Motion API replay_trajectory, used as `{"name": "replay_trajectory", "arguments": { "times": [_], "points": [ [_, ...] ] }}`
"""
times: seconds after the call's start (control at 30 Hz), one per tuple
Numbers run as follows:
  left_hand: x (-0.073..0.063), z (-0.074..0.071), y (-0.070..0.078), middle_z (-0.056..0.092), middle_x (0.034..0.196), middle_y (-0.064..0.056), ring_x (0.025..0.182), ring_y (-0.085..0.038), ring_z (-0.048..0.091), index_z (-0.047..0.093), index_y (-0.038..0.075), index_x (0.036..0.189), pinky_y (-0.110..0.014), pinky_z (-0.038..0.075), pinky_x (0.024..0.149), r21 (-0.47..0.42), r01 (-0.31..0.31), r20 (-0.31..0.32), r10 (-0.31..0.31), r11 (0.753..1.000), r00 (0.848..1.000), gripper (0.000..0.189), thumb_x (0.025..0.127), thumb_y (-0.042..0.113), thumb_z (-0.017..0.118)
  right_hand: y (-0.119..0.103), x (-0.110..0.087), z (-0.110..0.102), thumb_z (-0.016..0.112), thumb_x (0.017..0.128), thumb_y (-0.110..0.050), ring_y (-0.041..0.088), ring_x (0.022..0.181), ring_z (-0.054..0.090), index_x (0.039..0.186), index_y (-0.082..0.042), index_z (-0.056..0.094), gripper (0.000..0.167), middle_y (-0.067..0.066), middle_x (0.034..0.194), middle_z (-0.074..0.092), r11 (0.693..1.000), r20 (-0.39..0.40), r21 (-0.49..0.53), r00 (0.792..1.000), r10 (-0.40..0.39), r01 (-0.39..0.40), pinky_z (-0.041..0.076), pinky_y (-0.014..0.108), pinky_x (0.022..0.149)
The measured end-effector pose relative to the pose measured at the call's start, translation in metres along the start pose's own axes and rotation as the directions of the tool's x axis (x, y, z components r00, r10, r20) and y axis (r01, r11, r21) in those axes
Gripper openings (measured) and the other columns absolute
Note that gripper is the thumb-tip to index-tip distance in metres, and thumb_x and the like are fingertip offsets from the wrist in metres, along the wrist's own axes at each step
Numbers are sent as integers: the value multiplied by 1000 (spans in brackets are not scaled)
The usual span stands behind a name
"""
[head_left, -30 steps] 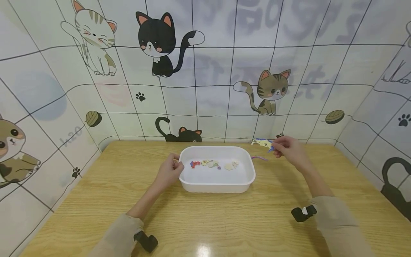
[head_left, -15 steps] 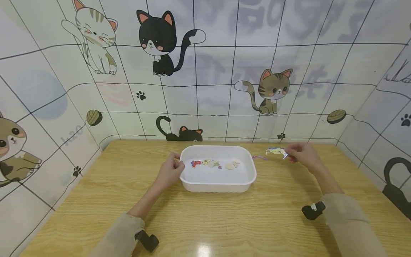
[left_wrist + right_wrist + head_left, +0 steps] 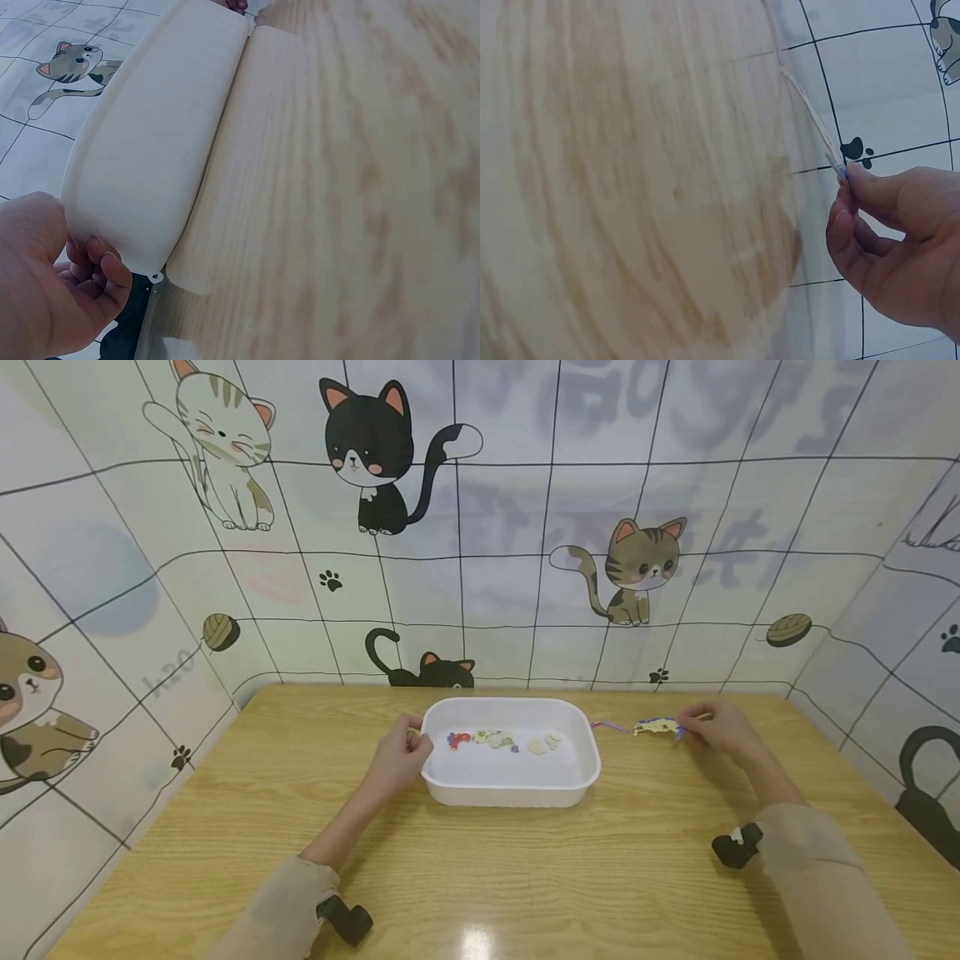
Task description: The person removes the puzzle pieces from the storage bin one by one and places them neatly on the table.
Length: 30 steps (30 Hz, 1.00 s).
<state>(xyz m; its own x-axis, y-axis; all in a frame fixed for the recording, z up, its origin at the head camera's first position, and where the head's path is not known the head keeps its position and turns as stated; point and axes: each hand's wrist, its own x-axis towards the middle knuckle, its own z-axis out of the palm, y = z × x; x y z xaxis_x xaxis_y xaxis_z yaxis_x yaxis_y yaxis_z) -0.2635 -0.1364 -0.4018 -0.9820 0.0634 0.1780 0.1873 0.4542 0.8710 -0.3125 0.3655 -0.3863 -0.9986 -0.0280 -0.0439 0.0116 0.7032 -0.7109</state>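
A white plastic tub point(image 3: 510, 795) stands on the table, and my left hand point(image 3: 397, 750) grips its left end. The left wrist view shows the fingers point(image 3: 96, 281) curled at the tub's rim, with the thumb against its wall. To the right of the tub, my right hand point(image 3: 722, 728) pinches one end of a thin, flat cut-out piece point(image 3: 655, 727), yellow with blue edges. Low over the table, the piece points left toward the tub. In the right wrist view the piece point(image 3: 815, 116) appears edge-on between thumb and fingertips.
Inside the tub lie several small flat pieces: a red and blue one point(image 3: 458, 741), a pale green one point(image 3: 498, 741), a cream round one point(image 3: 537, 747). A thin purple strip point(image 3: 610, 726) lies just right of the tub. A cat-print sheet point(image 3: 510, 527) rises behind the wooden table point(image 3: 480, 860).
My right hand has moved right and down, carrying the yellow and blue piece away from the tub and closer to the table. The left hand keeps its hold on the tub.
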Motion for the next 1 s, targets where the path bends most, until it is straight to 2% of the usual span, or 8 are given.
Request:
{"name": "replay_trajectory", "arguments": {
  "times": [0.37, 0.77, 0.9, 1.0],
  "points": [
    [0, 0, 2, 50, 73, -3, 61, -16, 45, 53, -4, 125, -25, 37, 53, 12, -2, 0, 2, 1000, 1000, 31, 97, 10, 52, 9, 10, 5, 58, 102, -17, 17, 72, 60, 120, 14, 57, 36, 9, 83, 65, 1000, 16, -30, 1000, 3, -2, 53, 29, 62],
    [0, 0, 1, 50, 72, -3, 61, -16, 45, 53, -3, 123, -25, 37, 53, 3, 0, -10, 0, 1000, 1000, 30, 96, 9, 53, 8, 17, 7, 62, 99, -19, 14, 69, 60, 117, 13, 59, 36, 8, 82, 64, 997, -9, -76, 1000, -1, 0, 52, 28, 60],
    [0, 0, 1, 50, 71, -3, 60, -16, 45, 54, -3, 123, -25, 36, 53, -8, -5, -9, 5, 1000, 1000, 30, 96, 9, 53, 10, 18, 7, 62, 99, -21, 14, 68, 59, 120, 13, 57, 40, 7, 82, 64, 998, -11, -58, 1000, 22, -23, 52, 28, 60],
    [0, 0, 0, 50, 71, -3, 60, -16, 45, 54, -3, 122, -24, 36, 53, -9, -10, -9, 10, 1000, 1000, 30, 95, 9, 53, 11, 17, 6, 59, 101, -22, 14, 73, 60, 126, 15, 53, 45, 11, 88, 65, 999, 3, -31, 999, 37, -37, 54, 28, 64]
  ]
}}
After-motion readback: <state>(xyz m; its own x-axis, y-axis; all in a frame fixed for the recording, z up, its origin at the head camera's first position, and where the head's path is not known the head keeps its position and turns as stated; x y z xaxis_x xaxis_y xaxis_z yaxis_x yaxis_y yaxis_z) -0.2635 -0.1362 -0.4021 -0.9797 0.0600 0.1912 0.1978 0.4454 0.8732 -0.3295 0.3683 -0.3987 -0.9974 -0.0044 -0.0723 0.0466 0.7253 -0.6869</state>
